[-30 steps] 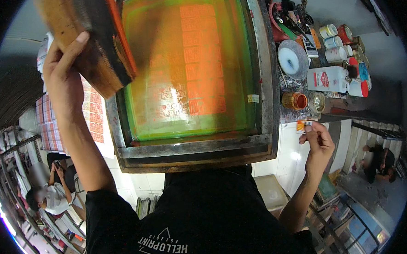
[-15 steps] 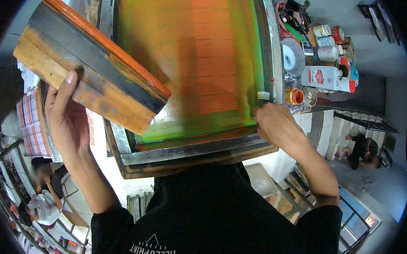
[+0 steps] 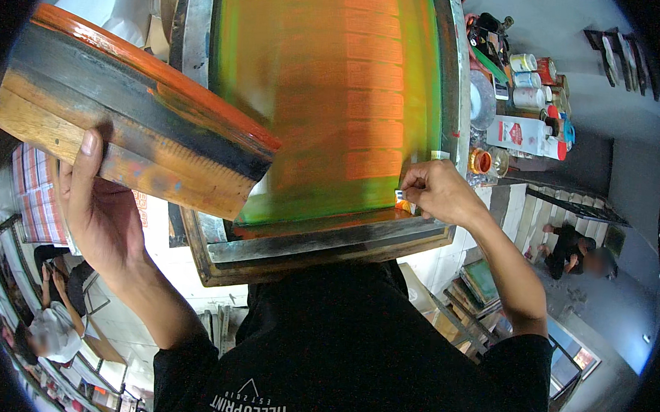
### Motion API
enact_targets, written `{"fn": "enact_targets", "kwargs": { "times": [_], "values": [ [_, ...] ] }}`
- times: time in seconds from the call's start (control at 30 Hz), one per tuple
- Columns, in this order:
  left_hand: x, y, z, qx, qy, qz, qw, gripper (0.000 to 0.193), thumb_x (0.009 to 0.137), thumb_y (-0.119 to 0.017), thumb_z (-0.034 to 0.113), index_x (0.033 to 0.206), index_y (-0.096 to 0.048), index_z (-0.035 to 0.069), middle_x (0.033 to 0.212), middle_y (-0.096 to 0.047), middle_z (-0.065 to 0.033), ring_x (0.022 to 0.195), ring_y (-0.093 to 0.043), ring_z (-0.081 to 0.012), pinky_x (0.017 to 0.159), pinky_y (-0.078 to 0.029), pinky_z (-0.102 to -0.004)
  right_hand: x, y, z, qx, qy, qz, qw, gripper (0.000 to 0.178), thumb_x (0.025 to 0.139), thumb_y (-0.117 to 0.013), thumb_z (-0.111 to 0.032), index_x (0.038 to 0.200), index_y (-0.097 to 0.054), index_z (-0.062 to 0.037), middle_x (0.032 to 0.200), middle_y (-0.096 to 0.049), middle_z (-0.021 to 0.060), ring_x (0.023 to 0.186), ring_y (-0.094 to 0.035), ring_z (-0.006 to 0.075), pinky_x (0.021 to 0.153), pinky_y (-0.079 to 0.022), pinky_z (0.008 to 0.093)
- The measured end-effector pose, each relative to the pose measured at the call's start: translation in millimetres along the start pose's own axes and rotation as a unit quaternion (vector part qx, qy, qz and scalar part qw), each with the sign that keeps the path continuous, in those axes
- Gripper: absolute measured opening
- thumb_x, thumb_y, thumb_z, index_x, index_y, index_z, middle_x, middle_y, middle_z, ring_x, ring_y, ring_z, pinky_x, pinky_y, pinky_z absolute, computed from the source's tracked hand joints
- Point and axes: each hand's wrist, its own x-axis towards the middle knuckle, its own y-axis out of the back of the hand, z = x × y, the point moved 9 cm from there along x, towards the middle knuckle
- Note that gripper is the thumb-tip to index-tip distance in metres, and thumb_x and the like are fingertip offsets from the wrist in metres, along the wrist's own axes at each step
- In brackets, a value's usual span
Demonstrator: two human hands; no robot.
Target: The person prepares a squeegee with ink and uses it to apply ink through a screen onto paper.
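My left hand (image 3: 107,220) grips a wide screen-printing squeegee (image 3: 137,117) by its wooden handle, thumb on top. Wet orange ink coats the squeegee's far edge, and the tool is held up over the left side of the printing screen (image 3: 321,241). Orange and green ink covers the screen's mesh (image 3: 312,123), with a column of brighter orange rectangles. At the near right corner inside the frame, my right hand (image 3: 450,194) pinches a small card-like piece (image 3: 402,202) smeared with orange. The fingers cover much of that piece.
Right of the screen stand an open orange ink jar (image 3: 480,161), a white bottle (image 3: 517,132) and several tubs (image 3: 529,81). Checked fabric (image 3: 38,191) lies at the left. One person sits at the lower left (image 3: 59,326), another at the right (image 3: 574,252).
My left hand has moved the squeegee slightly left. My right hand has shifted a little, and the small piece in its fingers now shows. The screen appears farther right in view.
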Motion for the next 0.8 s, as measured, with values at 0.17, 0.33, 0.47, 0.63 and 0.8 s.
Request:
{"fn": "enact_targets", "kwargs": {
  "times": [0.17, 0.33, 0.47, 0.63, 0.8],
  "values": [
    [-3.9, 2.2, 11.9, -0.003, -0.036, -0.004, 0.999, 0.034, 0.093, -0.065, 0.015, 0.122, -0.060, -0.003, 0.117, -0.067, -0.0132, 0.110, -0.062, -0.0187, 0.100, -0.045, -0.0350, 9.0, -16.5, -21.8, 0.027, 0.038, -0.023, 0.999, 0.010, 0.085, -0.062, -0.001, 0.088, -0.067, 0.0066, 0.072, -0.066, 0.0101, 0.052, -0.064, 0.0142, 0.048, -0.049, 0.0296],
    [-6.4, 12.3, 20.8, -0.015, -0.035, 0.008, 0.999, 0.033, 0.093, -0.064, 0.011, 0.123, -0.058, -0.003, 0.114, -0.068, -0.0131, 0.104, -0.065, -0.0175, 0.095, -0.049, -0.0335, 14.8, -37.2, -53.6, 0.027, 0.062, -0.042, 0.997, 0.010, 0.085, -0.064, -0.004, 0.088, -0.066, 0.0055, 0.071, -0.067, 0.0092, 0.053, -0.064, 0.0140, 0.049, -0.050, 0.0289],
    [-7.0, 15.1, 25.1, -0.035, -0.043, 0.007, 0.998, 0.034, 0.093, -0.064, 0.011, 0.124, -0.058, -0.003, 0.114, -0.068, -0.0133, 0.106, -0.065, -0.0180, 0.096, -0.050, -0.0346, 20.3, -57.1, -88.7, 0.029, 0.123, -0.064, 0.990, 0.012, 0.088, -0.061, -0.007, 0.090, -0.065, 0.0051, 0.070, -0.066, 0.0100, 0.052, -0.064, 0.0139, 0.050, -0.050, 0.0293],
    [-5.9, 22.5, 27.7, -0.038, -0.051, 0.021, 0.998, 0.033, 0.093, -0.063, 0.011, 0.123, -0.059, -0.002, 0.113, -0.069, -0.0127, 0.106, -0.065, -0.0180, 0.095, -0.050, -0.0346, 27.6, -80.4, -111.1, 0.053, 0.131, -0.120, 0.983, 0.012, 0.089, -0.061, -0.008, 0.091, -0.064, 0.0041, 0.068, -0.065, 0.0086, 0.052, -0.063, 0.0135, 0.049, -0.049, 0.0292],
    [-6.4, 21.7, 27.8, -0.027, -0.056, 0.018, 0.998, 0.030, 0.092, -0.065, 0.010, 0.120, -0.061, -0.001, 0.111, -0.069, -0.0115, 0.105, -0.066, -0.0172, 0.095, -0.050, -0.0344, 28.0, -84.7, -110.6, 0.125, 0.123, -0.156, 0.972, 0.013, 0.091, -0.065, -0.011, 0.091, -0.065, 0.0026, 0.068, -0.064, 0.0058, 0.049, -0.057, 0.0095, 0.046, -0.043, 0.0264]
  ]
}}
